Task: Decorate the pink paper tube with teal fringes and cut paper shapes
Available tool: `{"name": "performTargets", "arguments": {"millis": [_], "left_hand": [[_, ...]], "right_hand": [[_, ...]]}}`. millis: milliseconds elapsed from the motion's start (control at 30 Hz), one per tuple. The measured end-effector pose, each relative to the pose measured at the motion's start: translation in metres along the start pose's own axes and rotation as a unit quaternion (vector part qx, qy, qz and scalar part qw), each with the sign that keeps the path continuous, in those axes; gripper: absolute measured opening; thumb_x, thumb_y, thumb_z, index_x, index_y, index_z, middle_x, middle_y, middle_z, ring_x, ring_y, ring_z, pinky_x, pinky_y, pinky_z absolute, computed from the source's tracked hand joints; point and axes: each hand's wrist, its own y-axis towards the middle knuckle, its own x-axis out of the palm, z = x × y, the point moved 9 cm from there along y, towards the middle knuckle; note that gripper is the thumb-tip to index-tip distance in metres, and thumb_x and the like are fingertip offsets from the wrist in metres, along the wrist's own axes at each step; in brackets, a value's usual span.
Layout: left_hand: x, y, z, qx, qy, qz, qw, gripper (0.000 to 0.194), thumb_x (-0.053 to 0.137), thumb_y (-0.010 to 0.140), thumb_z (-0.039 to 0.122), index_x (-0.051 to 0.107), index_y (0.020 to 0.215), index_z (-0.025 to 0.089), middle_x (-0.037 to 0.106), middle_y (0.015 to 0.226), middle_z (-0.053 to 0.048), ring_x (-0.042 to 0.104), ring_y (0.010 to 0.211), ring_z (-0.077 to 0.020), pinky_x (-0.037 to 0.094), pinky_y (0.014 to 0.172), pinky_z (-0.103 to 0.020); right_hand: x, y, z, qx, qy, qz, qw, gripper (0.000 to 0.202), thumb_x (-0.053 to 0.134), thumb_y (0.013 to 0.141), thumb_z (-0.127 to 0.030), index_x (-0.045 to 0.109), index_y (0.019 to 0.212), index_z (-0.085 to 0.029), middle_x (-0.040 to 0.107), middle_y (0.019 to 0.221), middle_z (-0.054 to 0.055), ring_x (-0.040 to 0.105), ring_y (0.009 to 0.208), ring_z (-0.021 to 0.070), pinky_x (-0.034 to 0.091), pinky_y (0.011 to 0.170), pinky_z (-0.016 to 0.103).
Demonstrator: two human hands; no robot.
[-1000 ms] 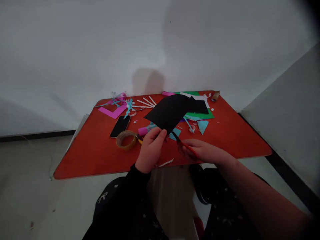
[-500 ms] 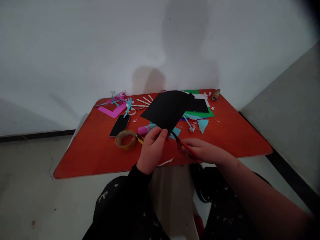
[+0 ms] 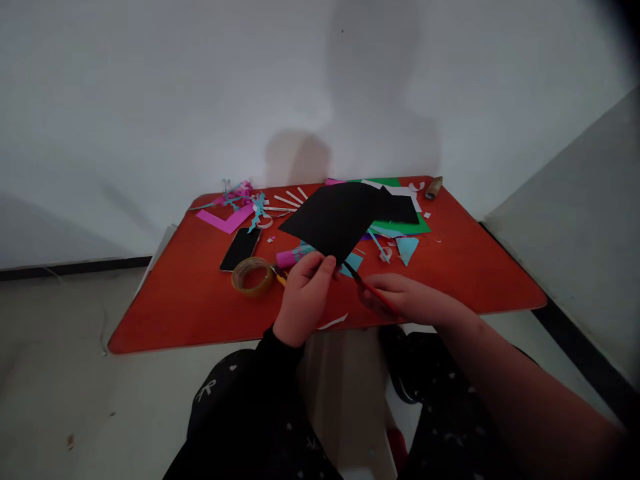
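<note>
My left hand [image 3: 306,287] pinches the near corner of a sheet of black paper [image 3: 333,220] between thumb and fingers. The sheet is held up over the table and hides part of what lies behind it. My right hand [image 3: 400,298] is closed around the red handles of a pair of scissors [image 3: 373,290]. Their dark blades point up and left and meet the paper's near edge, close to my left fingertips. Below the paper, a light blue paper piece [image 3: 353,265] lies on the table.
On the red table [image 3: 175,300] are a tape roll [image 3: 251,277], a phone [image 3: 241,249], a yellow-handled tool [image 3: 281,277], a pink paper piece [image 3: 225,220], white sticks [image 3: 287,200], green paper [image 3: 413,225] and a brown tube [image 3: 434,187]. Behind it rises a wall [image 3: 175,100].
The black sheet tilts very slightly differently, its left corner a little further left. Both hands keep their holds, and the view has shifted slightly.
</note>
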Motion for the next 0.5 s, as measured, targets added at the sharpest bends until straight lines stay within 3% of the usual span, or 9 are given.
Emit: {"name": "performTargets", "arguments": {"millis": [167,500], "left_hand": [[-0.002,0.0,-0.001,0.004,0.002,0.002,1.0,0.033,0.06,0.094,0.04,0.056,0.068,0.02,0.057,0.067,0.001,0.051,0.063,-0.0124,0.042,0.062,-0.025],[-0.001,0.001,0.0,0.005,0.0,0.003,1.0,0.033,0.06,0.094,0.04,0.057,0.068,0.02,0.058,0.067,0.001,0.051,0.064,-0.0125,0.042,0.064,-0.025]], "right_hand": [[0.003,0.0,0.007,0.02,0.024,-0.016,0.999,0.042,0.058,0.092,-0.059,0.053,0.079,-0.02,0.048,0.071,-0.002,0.038,0.06,0.0108,0.03,0.051,0.023],[0.001,-0.002,-0.004,0.001,-0.004,-0.008,1.0,0.041,0.056,0.094,-0.057,0.052,0.077,-0.02,0.044,0.068,-0.003,0.035,0.06,0.0105,0.031,0.05,0.023]]}}
